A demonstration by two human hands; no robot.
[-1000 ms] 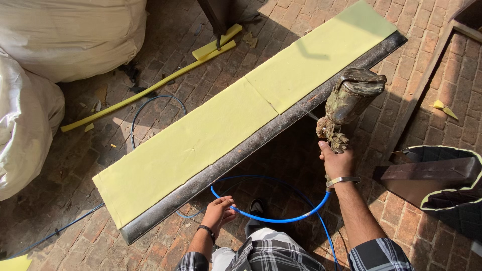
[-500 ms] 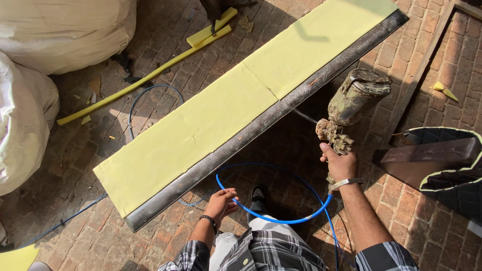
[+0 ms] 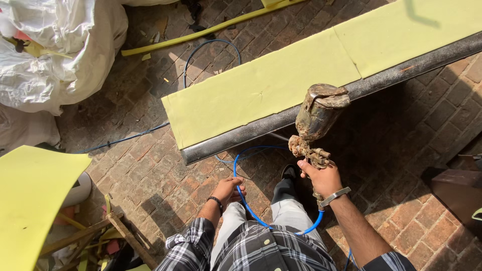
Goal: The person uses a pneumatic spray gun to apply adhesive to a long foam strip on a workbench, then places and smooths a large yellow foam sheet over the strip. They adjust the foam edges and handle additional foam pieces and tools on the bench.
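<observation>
Your right hand (image 3: 324, 178) has its fingers clamped on the spray gun (image 3: 314, 123) over a brick floor (image 3: 401, 165); your left hand (image 3: 228, 189) has its fingers curled around the blue hose (image 3: 240, 193) beside the foam-topped tabletop (image 3: 261, 90).

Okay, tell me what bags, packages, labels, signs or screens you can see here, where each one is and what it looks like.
Big white plastic sack: top left on the brick floor, bulging and crumpled, yellow scraps showing at its mouth.
Second white sack: just below it at the left edge, mostly cut off.
No labels, signs or screens are visible anywhere.
</observation>
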